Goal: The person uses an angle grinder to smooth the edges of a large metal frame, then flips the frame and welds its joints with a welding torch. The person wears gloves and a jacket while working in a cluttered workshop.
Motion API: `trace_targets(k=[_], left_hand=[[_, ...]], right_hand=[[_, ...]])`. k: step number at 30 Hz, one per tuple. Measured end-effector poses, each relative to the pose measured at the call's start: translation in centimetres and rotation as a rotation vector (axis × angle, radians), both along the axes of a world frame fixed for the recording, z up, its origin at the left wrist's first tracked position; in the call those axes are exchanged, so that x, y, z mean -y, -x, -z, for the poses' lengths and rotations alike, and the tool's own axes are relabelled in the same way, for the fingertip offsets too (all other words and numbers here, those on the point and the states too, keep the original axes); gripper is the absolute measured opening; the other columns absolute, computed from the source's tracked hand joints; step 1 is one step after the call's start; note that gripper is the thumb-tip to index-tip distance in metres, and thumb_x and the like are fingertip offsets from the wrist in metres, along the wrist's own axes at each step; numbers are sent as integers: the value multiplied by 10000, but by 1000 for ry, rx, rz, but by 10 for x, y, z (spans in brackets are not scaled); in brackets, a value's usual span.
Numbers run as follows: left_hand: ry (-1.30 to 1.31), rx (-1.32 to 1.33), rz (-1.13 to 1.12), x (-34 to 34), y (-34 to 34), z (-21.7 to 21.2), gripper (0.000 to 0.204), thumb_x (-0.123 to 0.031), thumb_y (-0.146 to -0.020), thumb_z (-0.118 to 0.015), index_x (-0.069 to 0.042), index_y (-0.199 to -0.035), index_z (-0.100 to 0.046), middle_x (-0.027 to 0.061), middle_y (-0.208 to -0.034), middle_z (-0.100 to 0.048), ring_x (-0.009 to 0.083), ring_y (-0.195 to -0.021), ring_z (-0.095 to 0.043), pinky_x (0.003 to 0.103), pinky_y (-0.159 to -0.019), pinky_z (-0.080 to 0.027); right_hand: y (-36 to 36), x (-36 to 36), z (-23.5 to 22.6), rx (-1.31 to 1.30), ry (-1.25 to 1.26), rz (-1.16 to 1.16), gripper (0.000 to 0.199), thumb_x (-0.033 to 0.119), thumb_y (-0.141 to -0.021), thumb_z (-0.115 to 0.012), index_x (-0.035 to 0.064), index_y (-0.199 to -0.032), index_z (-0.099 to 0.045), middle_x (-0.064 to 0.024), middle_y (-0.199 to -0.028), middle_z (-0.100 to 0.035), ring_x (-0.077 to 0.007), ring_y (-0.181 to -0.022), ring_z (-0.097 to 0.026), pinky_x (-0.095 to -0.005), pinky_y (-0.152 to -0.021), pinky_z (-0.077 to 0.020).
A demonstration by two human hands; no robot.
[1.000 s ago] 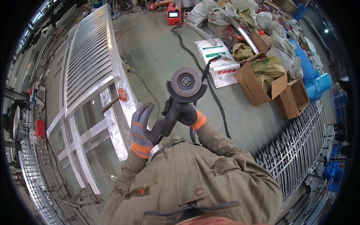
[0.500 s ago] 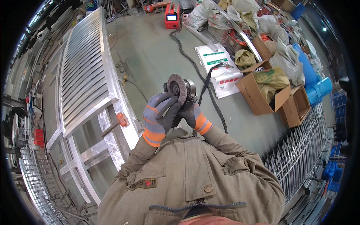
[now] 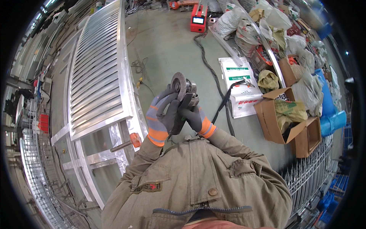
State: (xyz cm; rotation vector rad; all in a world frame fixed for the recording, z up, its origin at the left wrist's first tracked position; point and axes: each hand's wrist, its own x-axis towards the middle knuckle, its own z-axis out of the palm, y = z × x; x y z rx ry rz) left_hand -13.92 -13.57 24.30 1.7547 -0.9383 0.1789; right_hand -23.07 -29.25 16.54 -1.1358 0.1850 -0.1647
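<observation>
In front of my chest I hold an angle grinder (image 3: 192, 94) upright, its round grey flap disc (image 3: 178, 87) at the top. My left hand (image 3: 162, 114), in a grey glove with blue-grey and orange bands, is closed round the grinder's body from the left, its fingers close below the disc. My right hand (image 3: 193, 117), gloved alike, grips the body from the right, just under the metal head. The gloves hide most of the grinder's dark body. A hammer (image 3: 134, 140) with an orange head lies to the left on a silver metal frame (image 3: 129, 100).
A large louvred metal panel (image 3: 97, 72) lies on the left. At the back stands a red machine (image 3: 198, 19) with a thick dark cable (image 3: 207, 65). To the right are a white printed bag (image 3: 238, 103), cardboard boxes (image 3: 268, 120) and a spiked metal fence (image 3: 309, 171).
The surroundings have shifted right in view. My left fingers have moved off the disc's lower face, down and back onto the grinder's body. Both hands still hold the grinder.
</observation>
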Motion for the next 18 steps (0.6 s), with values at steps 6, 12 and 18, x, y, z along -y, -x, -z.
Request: trace_targets(k=[6,12,18], left_hand=[[12,-216,-214,2,-60,62,527,-196,-1037,-769,20,-1500,-637,242,-1501,-650,363,-1382,-650,460,-1165,-516],[-221,-842,-163,-40,-66,162,489,-362,-1082,-741,12,-1395,-706,167,-1186,-804,231,-1084,-755,382,-990,-581],[-404,-1037,-488,-41,-36,237,395,-388,-1085,-728,-1,-1156,-767,158,-1025,-782,213,-967,-731,383,-864,-567]], right_hand=[[-127,60,38,240,-381,-294,292,214,-1061,-699,46,-1299,-663,-109,-1165,-738,-279,-1089,-726,-451,-985,-600],[-239,140,72,-204,-916,-136,371,375,-1074,-740,91,-1276,-615,-134,-1181,-715,-336,-1092,-725,-574,-1008,-603],[-333,197,166,-598,-895,-56,428,442,-1043,-732,75,-1218,-598,-151,-1045,-711,-383,-982,-729,-609,-968,-616]])
